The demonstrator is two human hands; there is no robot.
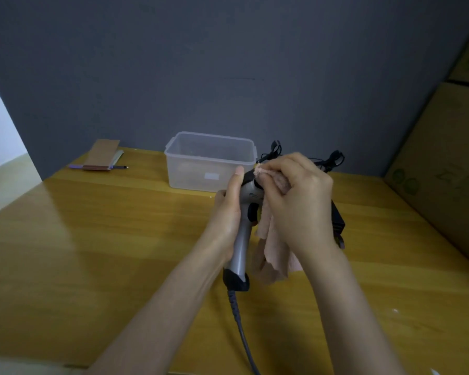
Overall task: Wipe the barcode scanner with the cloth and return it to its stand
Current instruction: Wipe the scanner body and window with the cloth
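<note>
My left hand (228, 212) grips the grey handle of the barcode scanner (241, 247), held upright above the wooden table (92, 239), its black base and cable (241, 328) hanging toward me. My right hand (295, 201) presses a pink cloth (274, 253) against the scanner's black head; the loose end of the cloth hangs down beside the handle. A black stand (339, 223) sits on the table behind my right hand, mostly hidden.
A clear plastic box (209, 161) stands at the back of the table by the grey wall. Black cables (333, 158) lie behind my hands. A brown notebook and pen (100, 158) lie at the back left. Cardboard boxes (444, 163) rise on the right.
</note>
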